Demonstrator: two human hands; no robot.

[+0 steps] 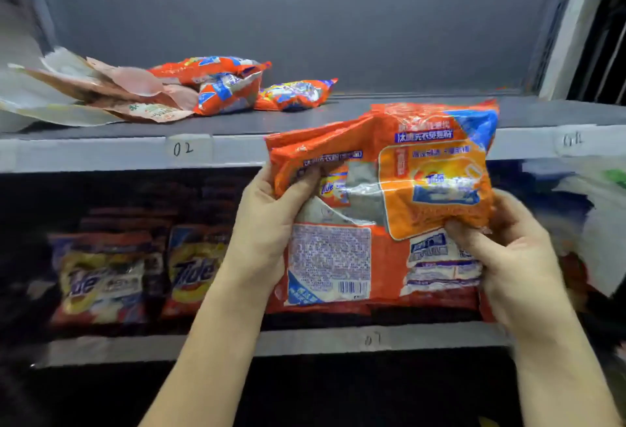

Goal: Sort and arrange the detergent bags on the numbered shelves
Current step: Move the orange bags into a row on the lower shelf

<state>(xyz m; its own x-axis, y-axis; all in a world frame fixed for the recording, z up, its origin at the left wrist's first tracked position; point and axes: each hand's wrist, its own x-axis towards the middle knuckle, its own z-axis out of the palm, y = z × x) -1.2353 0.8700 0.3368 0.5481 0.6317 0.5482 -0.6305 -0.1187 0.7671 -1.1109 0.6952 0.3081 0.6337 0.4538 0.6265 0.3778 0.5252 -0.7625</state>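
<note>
Both hands hold a bundle of orange detergent bags [382, 196] in front of the shelves, between the upper and the lower board. The left hand [267, 220] grips its left edge with the thumb curled over the front. The right hand [508, 247] pinches the lower right corner of the front bag.

The bundle covers part of the grey edge of the upper shelf [101, 155], where a label "02" [183, 148] is written. A second label [572, 139] at the right is too blurred to read.

On the upper shelf lie three small orange bags: two [220, 82] are piled together, and one [294, 94] is just beside them at the right. Left of them lie some crumpled paper wrappers [101, 91], cut off by the picture's edge.

On the lower shelf [169, 347] two Tide bags [101, 277] stand upright side by side in the dark. Its label [372, 339] is hard to make out. At the far right some pale plastic packaging [596, 223] is blurred.
</note>
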